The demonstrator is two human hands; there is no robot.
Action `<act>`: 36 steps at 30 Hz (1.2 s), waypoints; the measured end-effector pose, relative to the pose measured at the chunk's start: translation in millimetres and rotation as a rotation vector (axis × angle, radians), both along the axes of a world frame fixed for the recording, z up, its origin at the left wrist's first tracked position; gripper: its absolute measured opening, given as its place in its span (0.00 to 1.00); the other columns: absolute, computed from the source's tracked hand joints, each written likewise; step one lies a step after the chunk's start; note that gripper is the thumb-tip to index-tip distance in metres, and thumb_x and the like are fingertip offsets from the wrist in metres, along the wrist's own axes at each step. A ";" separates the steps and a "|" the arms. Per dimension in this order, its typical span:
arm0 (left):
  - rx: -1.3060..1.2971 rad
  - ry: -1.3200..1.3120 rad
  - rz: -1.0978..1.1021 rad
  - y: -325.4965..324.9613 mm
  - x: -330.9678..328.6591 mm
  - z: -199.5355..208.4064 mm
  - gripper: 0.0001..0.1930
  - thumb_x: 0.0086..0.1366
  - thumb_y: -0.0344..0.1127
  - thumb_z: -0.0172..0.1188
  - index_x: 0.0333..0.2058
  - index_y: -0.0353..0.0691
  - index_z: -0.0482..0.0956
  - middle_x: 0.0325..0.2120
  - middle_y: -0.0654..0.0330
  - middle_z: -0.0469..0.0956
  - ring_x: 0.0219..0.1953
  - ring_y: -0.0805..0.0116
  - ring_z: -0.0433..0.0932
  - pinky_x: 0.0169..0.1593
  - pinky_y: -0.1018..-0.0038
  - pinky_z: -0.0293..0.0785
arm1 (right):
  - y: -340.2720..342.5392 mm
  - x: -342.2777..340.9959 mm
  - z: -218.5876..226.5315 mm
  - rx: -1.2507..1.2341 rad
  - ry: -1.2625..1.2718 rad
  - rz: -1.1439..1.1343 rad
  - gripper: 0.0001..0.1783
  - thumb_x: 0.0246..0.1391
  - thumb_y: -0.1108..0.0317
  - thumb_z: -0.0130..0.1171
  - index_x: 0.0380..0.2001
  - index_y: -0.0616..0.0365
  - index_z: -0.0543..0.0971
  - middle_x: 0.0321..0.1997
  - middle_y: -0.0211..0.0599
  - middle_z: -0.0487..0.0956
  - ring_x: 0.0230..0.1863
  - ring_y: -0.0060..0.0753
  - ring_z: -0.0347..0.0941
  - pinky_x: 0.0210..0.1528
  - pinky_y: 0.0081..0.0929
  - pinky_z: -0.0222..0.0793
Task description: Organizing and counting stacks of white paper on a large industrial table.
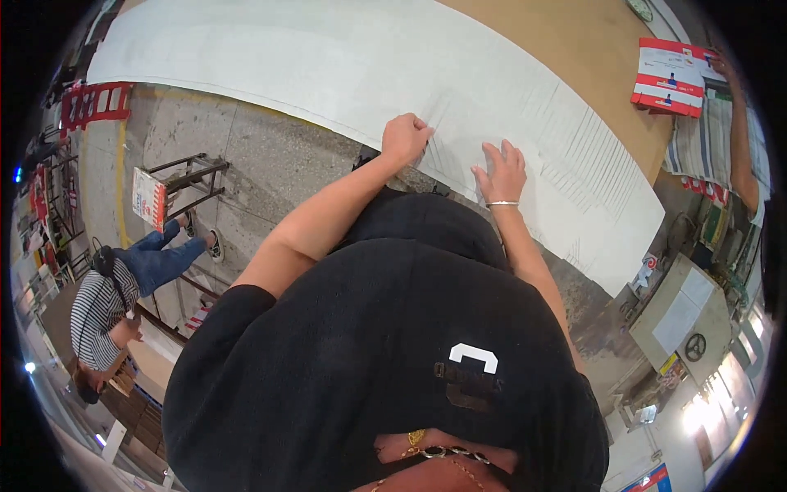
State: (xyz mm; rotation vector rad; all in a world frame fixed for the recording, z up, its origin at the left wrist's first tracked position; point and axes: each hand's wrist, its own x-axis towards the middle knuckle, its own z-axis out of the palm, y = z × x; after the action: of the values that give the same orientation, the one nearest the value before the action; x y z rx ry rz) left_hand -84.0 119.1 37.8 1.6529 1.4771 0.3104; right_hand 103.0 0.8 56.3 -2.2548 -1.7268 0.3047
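A long white surface [328,57] stretches across in front of me, like paper or board. Thin parallel dark lines [586,148], which look like the edges of overlapping sheets, run over its right part. My left hand [405,138] is at the near edge, its fingers curled in and the thumb against the index finger. Whatever is between those fingers is too small to make out. To its right, my right hand [502,170] rests on the white surface with fingers spread and holding nothing. A bracelet circles that wrist.
Brown board [566,33] lies beyond the white surface. At the far right, another person's arm [742,148] reaches to red and white printed cartons [670,78]. On the left stand a metal frame [201,176] and a person in a striped shirt [102,299]. A handwheel machine [693,346] is at right.
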 end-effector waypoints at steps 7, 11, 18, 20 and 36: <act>0.065 0.063 0.011 3.2 2.7 -19.9 0.11 0.50 0.39 0.59 0.24 0.35 0.77 0.21 0.53 0.78 0.26 0.59 0.77 0.32 0.67 0.72 | 0.0 0.7 1.4 -0.012 -0.033 -0.003 0.30 0.31 0.58 0.67 0.44 0.42 0.75 0.55 0.43 0.65 0.56 0.54 0.57 0.54 0.44 0.58; 0.041 0.077 0.021 3.8 3.8 -18.4 0.11 0.50 0.39 0.59 0.23 0.35 0.77 0.21 0.53 0.77 0.26 0.59 0.77 0.33 0.67 0.72 | -0.3 0.6 2.3 -0.051 -0.004 -0.018 0.30 0.32 0.59 0.67 0.46 0.42 0.74 0.56 0.41 0.64 0.57 0.53 0.56 0.53 0.46 0.56; 0.203 -0.002 -0.053 -9.4 2.7 5.5 0.12 0.51 0.39 0.60 0.27 0.35 0.75 0.25 0.52 0.77 0.31 0.55 0.76 0.36 0.64 0.71 | -0.7 0.6 3.0 -0.025 0.005 -0.018 0.30 0.32 0.59 0.68 0.45 0.41 0.74 0.56 0.40 0.64 0.58 0.52 0.55 0.53 0.45 0.56; 0.228 -0.025 -0.115 -11.5 5.8 10.8 0.13 0.51 0.39 0.60 0.29 0.35 0.74 0.25 0.53 0.76 0.31 0.55 0.76 0.35 0.64 0.71 | -1.1 0.1 2.7 -0.054 -0.004 -0.035 0.30 0.32 0.59 0.68 0.45 0.41 0.74 0.56 0.40 0.63 0.58 0.52 0.55 0.53 0.46 0.56; 0.063 0.060 -0.107 -12.8 29.4 0.8 0.14 0.50 0.40 0.61 0.30 0.35 0.77 0.24 0.53 0.77 0.29 0.58 0.77 0.34 0.66 0.72 | 1.3 -1.1 4.3 -0.042 0.016 -0.021 0.30 0.32 0.60 0.68 0.45 0.41 0.74 0.57 0.41 0.63 0.58 0.53 0.55 0.54 0.45 0.55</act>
State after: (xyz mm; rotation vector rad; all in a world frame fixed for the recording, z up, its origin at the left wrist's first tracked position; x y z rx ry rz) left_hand -54.6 106.4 38.6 1.7986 1.4297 0.2526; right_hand 101.9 2.1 60.6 -2.2915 -1.7036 0.3563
